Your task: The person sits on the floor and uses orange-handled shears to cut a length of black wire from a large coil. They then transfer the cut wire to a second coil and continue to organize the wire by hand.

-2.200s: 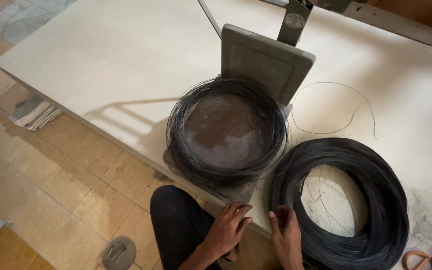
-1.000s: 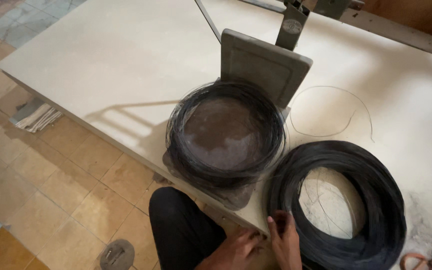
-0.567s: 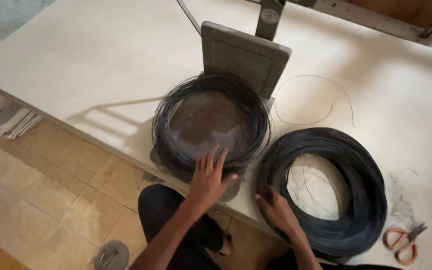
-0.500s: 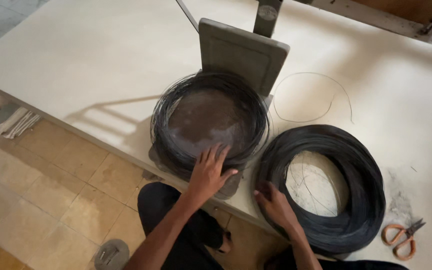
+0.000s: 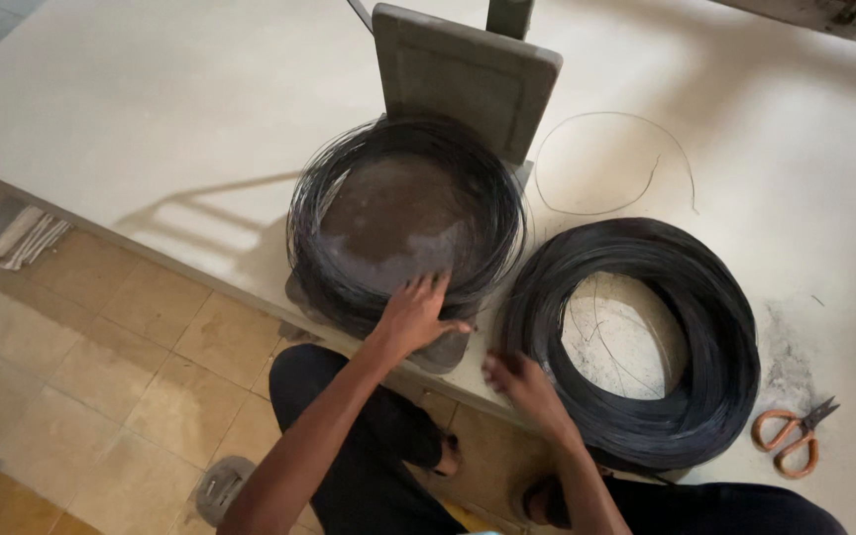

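Nearest the camera, the person's dark-trousered knees sit under the edge of the surface (image 5: 131, 119), above a tiled floor (image 5: 101, 357).

Left hand (image 5: 413, 315): 2.2 s ago it hung below the surface edge beside the right; by 0.6 s ago it has come up, and it now lies palm down on the near rim of the wound wire coil (image 5: 403, 213), fingers (image 5: 435, 287) spread and flat. It presses on the strands and the brown disc inside them; it closes around nothing.

Right hand (image 5: 519, 381): it has stayed low at the surface edge throughout, and now touches the near left side of the loose wire bundle (image 5: 646, 342). The hand is motion-blurred, so whether its fingers pinch a strand cannot be told.

Meaning, as a judgement: work has shifted from the bundle alone to both coils at once, 1 hand steadying the wound coil, the other at the supply bundle.

Further out: the wound coil sits on a grey base whose upright grey plate (image 5: 463, 79) stands just behind it. The bundle lies just beside it to the right, apart from the plate. 1 single loose wire loop (image 5: 611, 159) lies behind the bundle. Orange-handled scissors (image 5: 790, 436) lie at the right, near the bundle, untouched.
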